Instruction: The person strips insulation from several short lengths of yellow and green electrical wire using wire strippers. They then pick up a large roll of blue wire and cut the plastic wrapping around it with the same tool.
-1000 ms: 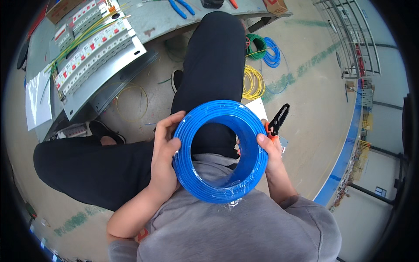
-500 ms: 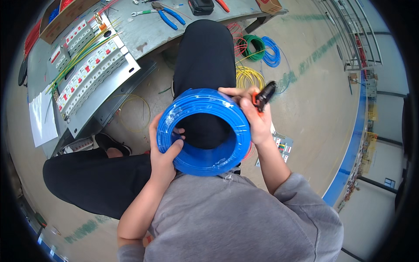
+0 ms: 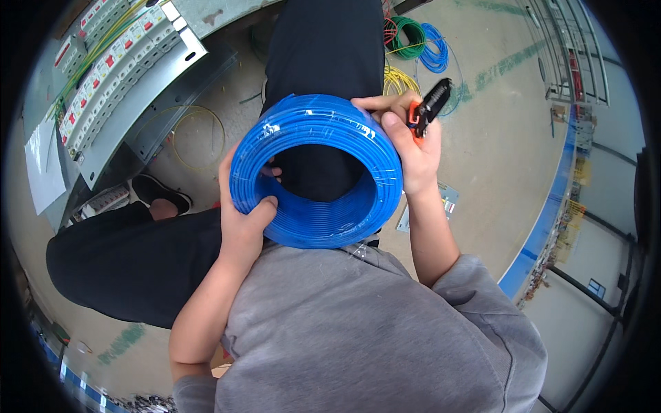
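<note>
A thick coil of blue wire (image 3: 323, 235), partly wrapped in clear film, is held at a tilt above my lap. My left hand (image 3: 241, 224) is closed around its left side, the thumb over the inner edge and some fingertips showing through the hole. At the coil's upper right, my right hand (image 3: 416, 155) grips a black hand tool with orange parts (image 3: 432, 107); its exact kind is hard to make out. The index finger of that hand reaches toward the coil's top edge, and its palm side lies against the coil.
A metal workbench (image 3: 155, 103) at left carries a row of circuit breakers (image 3: 113, 72), yellow-green wires and a paper sheet (image 3: 45, 165). Green wire (image 3: 405, 38), blue wire (image 3: 434, 48) and yellow wire (image 3: 399, 81) lie coiled on the floor. A metal rack (image 3: 564, 51) stands at far right.
The view has shifted, so the bench sits higher and farther left. The blue coil looks larger and tilted more, showing its inner windings. Both hands keep their holds.
</note>
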The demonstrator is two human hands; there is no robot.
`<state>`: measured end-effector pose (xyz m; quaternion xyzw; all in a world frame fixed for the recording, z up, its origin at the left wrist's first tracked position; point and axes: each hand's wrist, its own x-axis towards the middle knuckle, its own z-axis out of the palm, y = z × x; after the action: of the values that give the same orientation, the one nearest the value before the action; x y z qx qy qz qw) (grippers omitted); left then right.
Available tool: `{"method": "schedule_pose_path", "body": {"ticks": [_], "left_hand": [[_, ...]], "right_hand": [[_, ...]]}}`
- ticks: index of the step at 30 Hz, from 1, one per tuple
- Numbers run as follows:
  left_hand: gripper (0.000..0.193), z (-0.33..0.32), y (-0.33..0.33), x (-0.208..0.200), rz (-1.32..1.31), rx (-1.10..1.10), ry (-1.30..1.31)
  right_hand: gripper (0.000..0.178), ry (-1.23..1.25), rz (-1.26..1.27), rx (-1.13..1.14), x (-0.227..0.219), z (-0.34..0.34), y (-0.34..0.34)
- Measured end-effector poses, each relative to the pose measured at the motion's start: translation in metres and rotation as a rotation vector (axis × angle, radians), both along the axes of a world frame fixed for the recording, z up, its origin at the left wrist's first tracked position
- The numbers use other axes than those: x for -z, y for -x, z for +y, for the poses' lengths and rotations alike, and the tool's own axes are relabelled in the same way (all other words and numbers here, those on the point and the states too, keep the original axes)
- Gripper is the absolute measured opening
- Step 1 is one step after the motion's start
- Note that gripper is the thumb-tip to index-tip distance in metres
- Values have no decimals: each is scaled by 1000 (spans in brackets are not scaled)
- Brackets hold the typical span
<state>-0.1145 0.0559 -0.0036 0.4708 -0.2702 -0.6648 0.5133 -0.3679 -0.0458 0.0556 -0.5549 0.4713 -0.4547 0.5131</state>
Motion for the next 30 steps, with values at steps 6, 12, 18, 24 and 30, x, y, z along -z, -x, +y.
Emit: {"method": "schedule_pose_path", "body": {"ticks": [6,12,18,24,30], "left_hand": [[88,4,-5,6,-22,37,79],[68,-2,-9,4,286,-46,-104],[62,-23,-13,11,514,-18,-388],[60,-12,-17,-8,452,3,-364],[45,-8,-24,-37,644,-62,-327]], "right_hand": [[24,135,328,197,-6,18,5],[22,-277,184,166,-4,38,10],[28,-357,32,209,16,67,19],[18,-177,-151,300,1,78,-2],[22,53,-145,199,-28,70,-4]]}}
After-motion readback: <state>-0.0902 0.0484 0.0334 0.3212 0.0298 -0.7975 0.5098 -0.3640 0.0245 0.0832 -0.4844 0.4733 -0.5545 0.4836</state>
